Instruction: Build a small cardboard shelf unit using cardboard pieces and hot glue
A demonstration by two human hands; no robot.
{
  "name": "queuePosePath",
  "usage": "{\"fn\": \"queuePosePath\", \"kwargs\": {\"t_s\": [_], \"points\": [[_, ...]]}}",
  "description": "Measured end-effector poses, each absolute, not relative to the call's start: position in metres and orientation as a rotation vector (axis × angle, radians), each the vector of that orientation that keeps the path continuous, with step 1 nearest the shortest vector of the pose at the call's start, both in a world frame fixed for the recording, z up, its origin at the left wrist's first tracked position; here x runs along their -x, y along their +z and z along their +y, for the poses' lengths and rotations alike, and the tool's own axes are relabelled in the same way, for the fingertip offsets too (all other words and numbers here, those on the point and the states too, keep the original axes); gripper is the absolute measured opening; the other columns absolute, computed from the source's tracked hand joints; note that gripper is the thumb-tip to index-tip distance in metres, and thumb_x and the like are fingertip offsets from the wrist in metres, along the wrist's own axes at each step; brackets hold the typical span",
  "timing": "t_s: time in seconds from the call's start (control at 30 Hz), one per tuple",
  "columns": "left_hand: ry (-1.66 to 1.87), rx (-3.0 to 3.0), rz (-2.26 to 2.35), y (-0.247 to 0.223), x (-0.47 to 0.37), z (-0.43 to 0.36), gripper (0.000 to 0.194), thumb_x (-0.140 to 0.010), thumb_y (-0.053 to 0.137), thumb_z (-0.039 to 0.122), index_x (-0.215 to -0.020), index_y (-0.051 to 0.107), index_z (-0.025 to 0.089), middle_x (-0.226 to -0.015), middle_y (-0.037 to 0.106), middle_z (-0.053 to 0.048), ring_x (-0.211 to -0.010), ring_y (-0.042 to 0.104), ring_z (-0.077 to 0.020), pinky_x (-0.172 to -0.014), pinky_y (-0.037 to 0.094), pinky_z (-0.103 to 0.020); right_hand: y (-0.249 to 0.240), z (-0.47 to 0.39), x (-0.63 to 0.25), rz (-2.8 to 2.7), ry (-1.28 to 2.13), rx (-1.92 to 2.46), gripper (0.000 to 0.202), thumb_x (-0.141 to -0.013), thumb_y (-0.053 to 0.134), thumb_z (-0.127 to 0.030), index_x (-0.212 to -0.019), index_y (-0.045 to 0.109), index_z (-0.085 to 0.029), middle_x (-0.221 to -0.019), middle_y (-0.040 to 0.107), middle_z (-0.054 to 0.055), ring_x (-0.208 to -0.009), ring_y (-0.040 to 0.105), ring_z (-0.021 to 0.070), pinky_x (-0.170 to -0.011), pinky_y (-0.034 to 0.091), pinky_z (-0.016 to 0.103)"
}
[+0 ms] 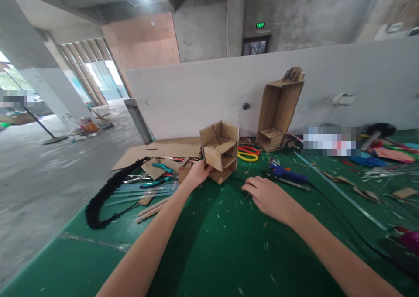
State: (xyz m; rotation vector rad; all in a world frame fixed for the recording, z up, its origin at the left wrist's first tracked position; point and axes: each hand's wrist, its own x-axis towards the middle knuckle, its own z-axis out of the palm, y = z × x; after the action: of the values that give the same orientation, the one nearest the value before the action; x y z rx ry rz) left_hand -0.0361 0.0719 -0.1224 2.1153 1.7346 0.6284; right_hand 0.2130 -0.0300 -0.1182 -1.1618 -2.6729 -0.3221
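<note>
Firstly, the desk [203,262]: green top; left edge open to the concrete floor [36,192], far edge backed by a white partition [193,98]; open room, flecked with scraps, between the forearms toward the near edge.

Left hand [197,173]: arm stretched forward, fingers grasping the lower left side of a compartmented cardboard box [219,152], which sits mid-desk toward the far edge.

Right hand [265,195]: back upward, fingers curled low over the desk, apart from the box; a thin piece shows under the fingertips, whether gripped I cannot tell.

Nearby: blue glue gun [284,173], corded, just beyond the right hand; tall cardboard stand [280,107], upright by the partition; yellow loop [248,158], just behind the box's right side.

Toward the left edge: teal-handled pliers [156,183] and black fuzzy strip [100,199], crowding the left hand's outer side.
</note>
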Motion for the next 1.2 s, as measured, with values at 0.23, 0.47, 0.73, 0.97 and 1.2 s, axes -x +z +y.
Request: {"fn": "queuePosePath", "kwargs": {"t_s": [0.23,0.47,0.73,0.97,1.2], "points": [[0.614,-2.106,1.749,-0.122,0.036,0.071,0.035,-0.090,0.057,0.034,-0.120,0.055,0.016,-0.119,0.059,-0.009,-0.104,0.060,-0.0216,-0.086,0.053,-0.042,-0.128,-0.052,-0.150,-2.771,-0.604,1.003,0.011,-0.083,0.056,-0.007,-0.083,0.063,-0.015,-0.082,0.062,0.005,-0.080,0.059,0.0212,-0.064,0.042,0.034],[0.594,-2.129,1.721,-0.119,0.037,0.070,0.030,-0.091,0.056,0.034,-0.113,0.058,0.014,-0.113,0.061,-0.008,-0.101,0.061,-0.0207,-0.087,0.053,-0.042,-0.103,-0.058,-0.135,-2.921,-0.485,1.065,0.016,-0.083,0.052,-0.004,-0.081,0.065,-0.014,-0.080,0.064,0.008,-0.072,0.063,0.0224,-0.053,0.037,0.032],[0.600,-2.143,1.706,-0.117,0.037,0.069,0.027,-0.091,0.056,0.032,-0.111,0.060,0.013,-0.112,0.064,-0.008,-0.101,0.063,-0.0205,-0.087,0.052,-0.040,-0.083,-0.058,-0.109,-3.073,-0.402,1.150,0.023,-0.081,0.051,0.001,-0.088,0.070,-0.009,-0.082,0.066,0.013,-0.073,0.067,0.0238,-0.054,0.044,0.031],[0.663,-2.168,1.698,-0.117,0.037,0.069,0.023,-0.088,0.050,0.015,-0.101,0.067,0.009,-0.107,0.072,-0.014,-0.103,0.066,-0.0257,-0.087,0.050,-0.028,-0.090,-0.072,-0.157,-2.983,-0.411,1.503,0.030,-0.074,0.049,0.006,-0.092,0.065,-0.012,-0.088,0.066,0.011,-0.068,0.069,0.0232,-0.048,0.040,0.029],[0.711,-2.148,1.665,-0.120,0.039,0.070,0.023,-0.087,0.052,0.017,-0.101,0.068,0.009,-0.110,0.071,-0.016,-0.105,0.066,-0.0273,-0.089,0.050,-0.030,-0.052,-0.086,-0.204,-2.753,0.008,1.587,0.020,-0.076,0.048,-0.003,-0.084,0.058,-0.018,-0.073,0.064,0.005,-0.059,0.062,0.0173,-0.045,0.028,0.028]]}}
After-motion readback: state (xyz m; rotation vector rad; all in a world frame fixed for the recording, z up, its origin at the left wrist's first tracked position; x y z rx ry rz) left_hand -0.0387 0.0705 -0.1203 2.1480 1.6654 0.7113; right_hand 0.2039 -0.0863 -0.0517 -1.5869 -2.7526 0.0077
